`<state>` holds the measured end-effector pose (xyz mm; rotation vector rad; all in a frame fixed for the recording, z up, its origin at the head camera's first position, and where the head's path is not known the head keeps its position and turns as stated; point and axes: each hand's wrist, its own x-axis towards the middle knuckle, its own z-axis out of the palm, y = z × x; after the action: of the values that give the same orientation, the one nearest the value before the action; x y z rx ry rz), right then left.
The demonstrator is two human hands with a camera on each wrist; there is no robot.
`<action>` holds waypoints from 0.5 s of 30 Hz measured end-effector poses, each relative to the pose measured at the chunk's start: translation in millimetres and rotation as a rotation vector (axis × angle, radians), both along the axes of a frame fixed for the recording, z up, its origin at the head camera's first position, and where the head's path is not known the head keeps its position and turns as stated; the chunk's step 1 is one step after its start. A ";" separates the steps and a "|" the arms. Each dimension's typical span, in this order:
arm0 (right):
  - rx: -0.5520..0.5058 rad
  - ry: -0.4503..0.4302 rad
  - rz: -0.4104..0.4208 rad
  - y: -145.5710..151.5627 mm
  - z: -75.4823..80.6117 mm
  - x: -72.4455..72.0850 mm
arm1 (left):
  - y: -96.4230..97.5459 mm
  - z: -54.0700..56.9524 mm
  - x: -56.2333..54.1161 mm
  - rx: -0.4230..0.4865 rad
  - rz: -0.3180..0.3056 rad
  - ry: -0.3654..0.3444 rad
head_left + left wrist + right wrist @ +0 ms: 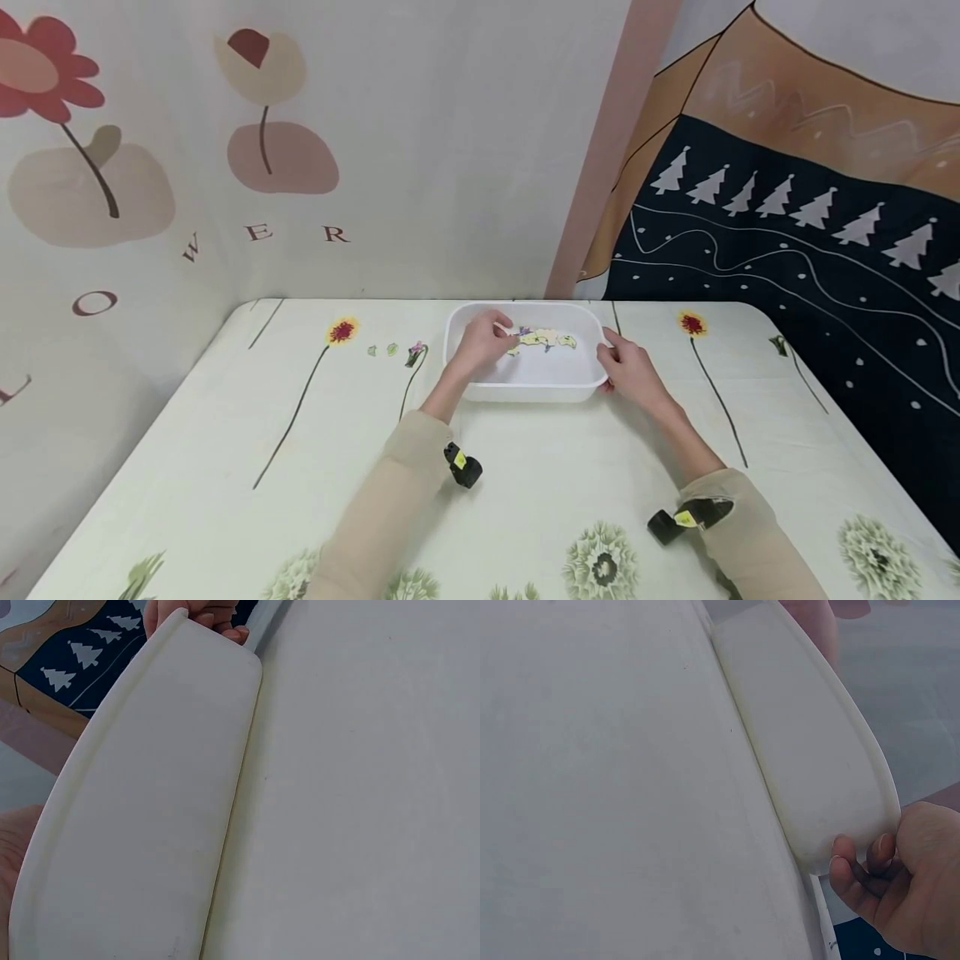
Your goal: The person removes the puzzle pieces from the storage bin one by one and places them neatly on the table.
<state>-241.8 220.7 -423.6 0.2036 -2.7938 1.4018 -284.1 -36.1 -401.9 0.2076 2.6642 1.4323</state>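
A shallow white plastic tray sits on the table, with several small flat pieces in pale yellow, cream and purple on its floor. My left hand reaches over the tray's left side, fingers bent, the fingertips beside the pieces; whether it pinches one is too small to tell. At the opposite end, my right hand grips the tray's right rim, thumb on top. In the right wrist view its fingers curl under the tray's corner. The left wrist view shows mostly the tray's outer wall, hiding the pieces.
A pale tablecloth printed with flowers covers the table. Behind the tray hangs a white curtain with flower prints, and to the right a dark cloth with tree prints. A small black camera is strapped on my left wrist.
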 end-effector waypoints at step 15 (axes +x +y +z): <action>0.003 -0.007 -0.009 -0.9 1.1 0.5 | 2.3 -6.3 -0.2 -0.261 -0.077 -0.041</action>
<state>-241.3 219.8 -422.5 0.1863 -2.7991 1.3993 -284.3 -33.8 -408.1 0.2511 2.7410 1.0416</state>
